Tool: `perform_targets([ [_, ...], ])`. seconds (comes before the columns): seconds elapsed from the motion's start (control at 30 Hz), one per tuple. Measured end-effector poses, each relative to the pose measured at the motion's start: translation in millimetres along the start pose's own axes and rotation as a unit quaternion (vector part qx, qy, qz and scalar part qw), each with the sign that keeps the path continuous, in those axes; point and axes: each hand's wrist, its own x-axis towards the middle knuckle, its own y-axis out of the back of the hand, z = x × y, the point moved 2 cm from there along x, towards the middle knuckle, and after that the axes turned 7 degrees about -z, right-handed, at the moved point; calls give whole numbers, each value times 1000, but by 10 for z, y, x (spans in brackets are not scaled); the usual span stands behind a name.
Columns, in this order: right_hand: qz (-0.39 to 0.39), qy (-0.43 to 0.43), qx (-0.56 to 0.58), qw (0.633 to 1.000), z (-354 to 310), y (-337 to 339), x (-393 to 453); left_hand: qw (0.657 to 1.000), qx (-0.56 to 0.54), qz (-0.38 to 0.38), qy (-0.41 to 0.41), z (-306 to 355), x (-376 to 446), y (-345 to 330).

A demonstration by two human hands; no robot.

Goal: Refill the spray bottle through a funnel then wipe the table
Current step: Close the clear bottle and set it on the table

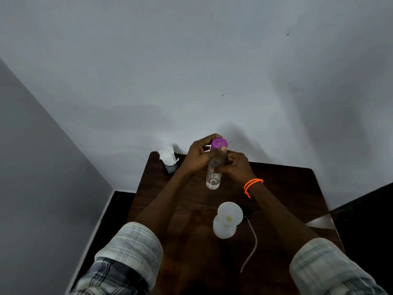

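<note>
A clear water bottle [213,175] with a purple cap [219,143] stands upright near the far edge of the dark wooden table [282,188]. My left hand [201,153] curls its fingers and thumb round the purple cap. My right hand [235,165] grips the bottle's body just below the cap. Nearer to me, a white funnel [229,212] sits in the mouth of a white spray bottle [223,229]. The spray head's dip tube [252,241] lies on the table to the right of that bottle.
A crumpled white tissue [168,155] sticks out of a dark holder [171,167] at the table's far left corner. A pale wall rises right behind the table. Dark floor shows to the left and right of the table.
</note>
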Motion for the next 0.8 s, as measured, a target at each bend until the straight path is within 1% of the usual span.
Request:
perform_targets([
  [0.1, 7, -9, -7, 1000, 33, -106, 110, 998, -24, 36, 42, -143, -19, -32],
  [0.17, 22, -24, -10, 999, 57, -183, 204, 993, -14, 96, 74, -304, -26, -64],
  [0.23, 29, -45, -10, 999, 125, -273, 309, 979, -1, 159, 131, -532, -42, -72],
  [0.3, 32, -53, -13, 998, 209, -374, 412, 965, -16, 197, 175, -792, -81, -54],
  [0.37, 32, -58, -26, 997, 328, -484, 554, 957, -51, 201, 201, -1020, -115, -44],
  [0.5, 27, -82, -56, 995, 542, -692, 796, 929, -175, 199, 257, -1456, -123, -10],
  [0.6, 31, -93, -60, 993, 681, -788, 947, 917, -237, 176, 267, -1802, -54, 23],
  [0.67, 30, -104, -55, 993, 749, -821, 1039, 912, -256, 165, 274, -1976, -10, 39],
  [0.8, 49, -118, -65, 990, 801, -857, 1191, 910, -259, 161, 282, -2241, 96, 61],
])
